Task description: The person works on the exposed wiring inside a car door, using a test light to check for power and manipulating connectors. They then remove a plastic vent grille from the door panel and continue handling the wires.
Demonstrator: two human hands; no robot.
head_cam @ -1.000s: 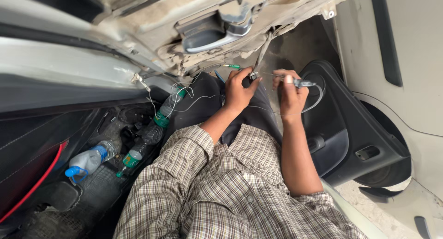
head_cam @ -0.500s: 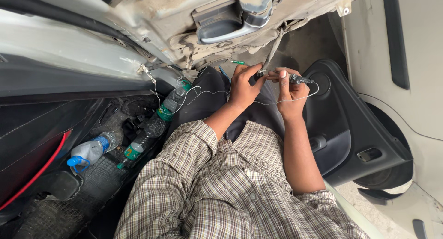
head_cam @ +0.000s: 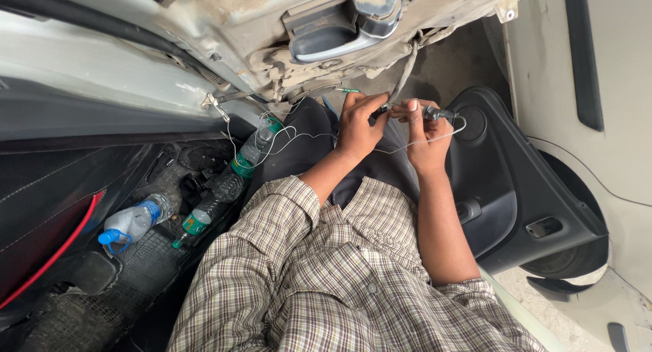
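Upper centre, the left hand [head_cam: 358, 124] and right hand [head_cam: 424, 138] pinch a small dark connector [head_cam: 435, 113] on thin white wires [head_cam: 407, 145]; plastic bottles [head_cam: 204, 213] lie lower left; black door panel [head_cam: 506, 189] right.

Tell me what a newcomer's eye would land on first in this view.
First, the two hands at top centre: the left hand and right hand pinch a small dark connector with thin white wires trailing left. Above them hangs the stripped door with its grey inner handle. Plastic bottles lie in the footwell at lower left.
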